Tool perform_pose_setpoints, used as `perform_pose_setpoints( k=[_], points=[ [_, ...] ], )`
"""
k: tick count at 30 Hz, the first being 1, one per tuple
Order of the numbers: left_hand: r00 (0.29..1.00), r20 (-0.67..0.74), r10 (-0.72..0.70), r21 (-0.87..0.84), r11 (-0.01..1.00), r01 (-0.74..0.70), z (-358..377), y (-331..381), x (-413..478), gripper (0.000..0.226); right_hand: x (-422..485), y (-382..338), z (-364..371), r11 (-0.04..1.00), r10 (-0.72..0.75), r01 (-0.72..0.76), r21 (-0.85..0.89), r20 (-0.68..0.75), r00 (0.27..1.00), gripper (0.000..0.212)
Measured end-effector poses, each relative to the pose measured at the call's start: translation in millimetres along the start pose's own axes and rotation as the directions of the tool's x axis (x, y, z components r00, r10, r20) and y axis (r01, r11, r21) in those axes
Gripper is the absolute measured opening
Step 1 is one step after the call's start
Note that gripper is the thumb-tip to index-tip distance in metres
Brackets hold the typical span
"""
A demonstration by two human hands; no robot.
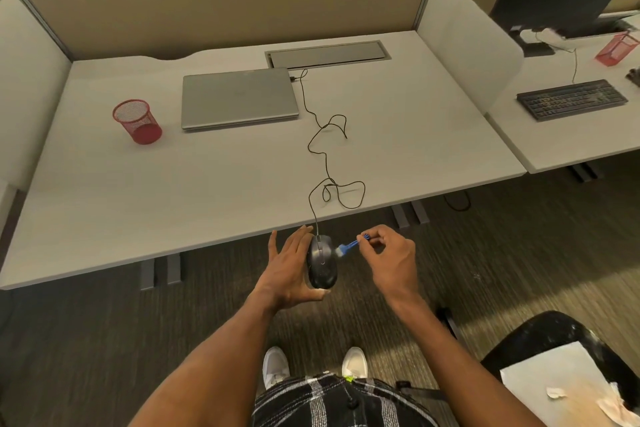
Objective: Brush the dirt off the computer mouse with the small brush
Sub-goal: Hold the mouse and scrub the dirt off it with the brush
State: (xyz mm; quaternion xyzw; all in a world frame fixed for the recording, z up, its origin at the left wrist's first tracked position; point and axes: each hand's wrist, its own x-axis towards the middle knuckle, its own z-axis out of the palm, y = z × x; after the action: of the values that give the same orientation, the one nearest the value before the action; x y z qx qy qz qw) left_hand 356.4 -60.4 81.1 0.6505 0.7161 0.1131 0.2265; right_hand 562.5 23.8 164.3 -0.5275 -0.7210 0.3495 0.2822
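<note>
Surface (173, 204) in a partitioned workstation carries a closed laptop (239, 100), a red mesh cup (137, 121) and a tangled black cable (325, 163) running to the computer mouse (322, 263). The mouse sits off the edge, cradled in the left hand (291, 270), grip clamped on it. The right hand (391, 253) pinches the small blue brush (349, 246), bristles touching the mouse's right side.

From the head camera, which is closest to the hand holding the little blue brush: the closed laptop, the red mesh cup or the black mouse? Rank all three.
1. Black mouse: just left of the right hand, held by the left hand.
2. Closed laptop: far side of the desk.
3. Red mesh cup: farthest left.
</note>
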Motion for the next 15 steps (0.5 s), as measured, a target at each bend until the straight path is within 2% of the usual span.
perform_pose_setpoints(
  k=[3,8,10,15],
  points=[
    [1.0,0.004,-0.007,-0.005,1.0,0.007,0.9,-1.2,1.0,0.131,-2.3,-1.1,-1.9,0.999,0.012,-0.01,0.034,-0.049,0.999,0.007],
    [1.0,0.015,-0.008,-0.006,1.0,0.008,0.2,1.8,1.8,0.132,-4.1,-3.4,4.9,0.986,0.104,-0.107,0.128,0.032,0.994,0.005],
    [1.0,0.015,-0.003,-0.007,1.0,0.003,-0.7,3.3,1.5,0.131,-4.5,-2.0,6.8,0.984,0.125,-0.125,0.124,0.01,0.992,0.005],
    [1.0,0.018,0.004,-0.003,1.0,-0.003,-1.5,3.6,0.9,0.131,-9.7,-1.0,0.6,0.997,0.04,-0.034,0.07,-0.092,0.995,0.006]
  ],
)
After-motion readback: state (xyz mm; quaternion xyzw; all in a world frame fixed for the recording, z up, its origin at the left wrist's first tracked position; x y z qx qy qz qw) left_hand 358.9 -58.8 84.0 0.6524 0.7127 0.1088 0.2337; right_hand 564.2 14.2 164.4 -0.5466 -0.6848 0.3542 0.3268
